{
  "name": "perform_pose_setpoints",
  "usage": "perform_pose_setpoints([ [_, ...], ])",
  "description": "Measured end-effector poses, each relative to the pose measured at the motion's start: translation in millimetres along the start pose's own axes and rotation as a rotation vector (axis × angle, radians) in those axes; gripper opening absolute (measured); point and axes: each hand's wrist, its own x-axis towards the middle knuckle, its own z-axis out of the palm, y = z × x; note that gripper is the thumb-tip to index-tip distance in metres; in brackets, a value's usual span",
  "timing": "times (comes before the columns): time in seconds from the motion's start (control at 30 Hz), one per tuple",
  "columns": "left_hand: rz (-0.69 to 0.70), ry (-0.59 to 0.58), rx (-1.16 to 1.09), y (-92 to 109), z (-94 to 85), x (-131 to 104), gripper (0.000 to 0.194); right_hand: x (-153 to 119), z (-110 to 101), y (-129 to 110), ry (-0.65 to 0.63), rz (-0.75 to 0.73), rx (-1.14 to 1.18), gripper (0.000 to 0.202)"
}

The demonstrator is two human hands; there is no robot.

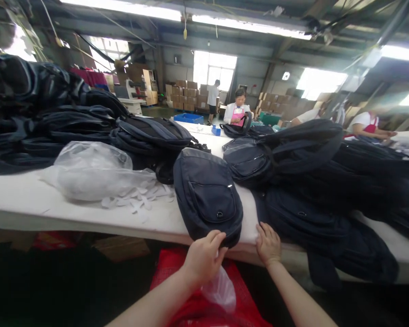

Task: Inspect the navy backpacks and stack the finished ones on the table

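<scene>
A dark navy backpack (209, 190) lies on the white table in front of me, its front pocket and small metal ring facing up. My left hand (204, 256) is closed on its near bottom edge, thumb and fingers pinching the fabric. My right hand (268, 243) rests at the table's front edge with fingers stretched out. Its fingertips touch or lie just beside another navy backpack (303, 213) on the right; I cannot tell whether they press on it. A clear plastic bag (92, 170) with loose white strips (143, 197) lies left of the middle backpack.
Piles of dark backpacks stand at left (47, 118) and right (378, 181). The white table (20, 195) runs across, its front edge close to me. A person in a pink apron (237, 116) handles a bag across the table. A blue bin (188, 118) and stacked cartons (186, 95) are behind.
</scene>
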Motion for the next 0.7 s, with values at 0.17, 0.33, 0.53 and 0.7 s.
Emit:
perform_pose_setpoints([
  [0.17, -0.128, -0.160, 0.155, 9.7, 17.6, 30.6, 0.039, -0.6, 0.1, -1.7, -0.004, 0.018, 0.005, 0.040],
  [0.33, -0.243, -0.308, 0.319, 3.8, 39.2, 41.0, 0.036, 0.4, -4.4, -3.9, -0.004, 0.012, 0.039, 0.040],
  [0.53, -0.312, -0.188, 0.142, -27.3, 43.3, 42.0, 0.022, 1.8, -13.3, -6.4, -0.033, 0.050, 0.105, 0.039],
  [0.7, -0.421, -0.049, -0.479, -58.4, 9.1, 34.7, 0.021, -4.1, -7.5, -2.7, -0.020, 0.048, 0.165, 0.038],
])
